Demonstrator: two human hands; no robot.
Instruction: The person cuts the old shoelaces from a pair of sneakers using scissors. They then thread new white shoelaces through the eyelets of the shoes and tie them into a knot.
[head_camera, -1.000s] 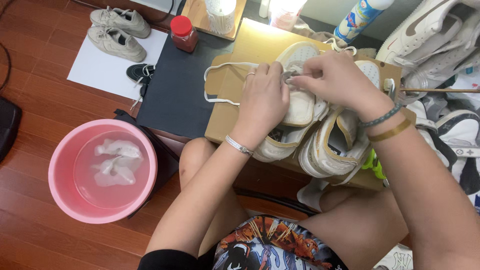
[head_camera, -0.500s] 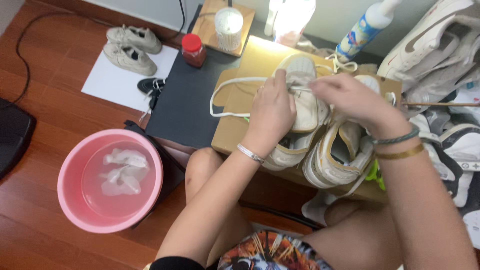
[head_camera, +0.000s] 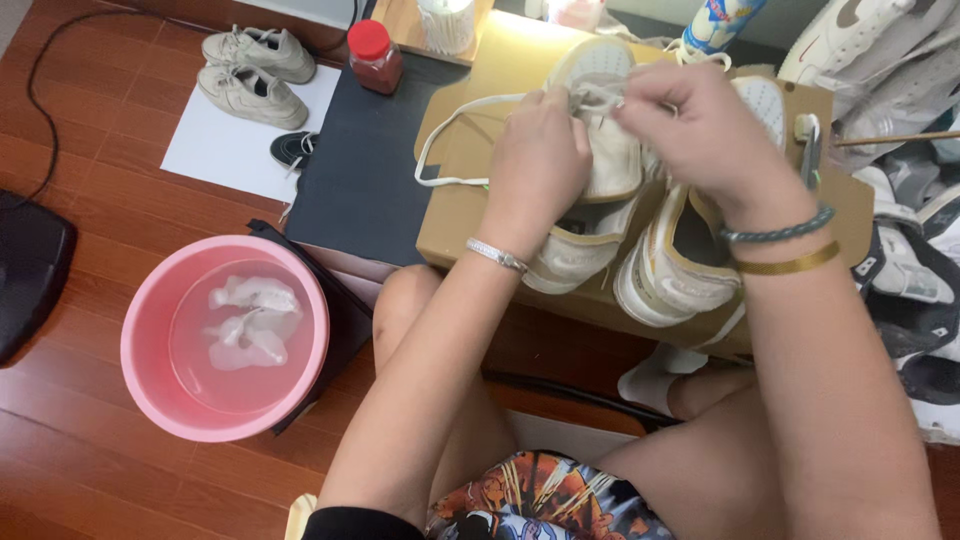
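Head view, looking down at a flat brown cardboard box (head_camera: 470, 215) used as the work surface, sitting over the person's knees.

Left hand (head_camera: 535, 160): fingers curled and pressed together, gripping the upper of a cream low-top sneaker (head_camera: 600, 160) at its lacing area, thumb side up. Silver bracelet on that wrist.

Right hand (head_camera: 700, 130): thumb and forefinger pinching the off-white shoelace (head_camera: 450, 150) right at the top of the same sneaker; other fingers bent in. Green and gold bands on that wrist.

The sneaker lies in the middle of the box, toe toward the far edge. The lace loops out from the hands toward the box's left edge and hangs over it. A second cream sneaker (head_camera: 670, 270) sits just beside the first, toward the near right corner, opening up.

Off the box, on the red-brown wood floor (head_camera: 90, 440): a pink round plastic basin (head_camera: 150, 380) with water and pale cloth pieces in it, lower left. A dark mat (head_camera: 360, 170) touches the box's left edge; a red-lidded jar (head_camera: 375, 55) stands at its far end. A pair of beige sneakers (head_camera: 255, 70) rests on a white sheet (head_camera: 215, 155), top left.
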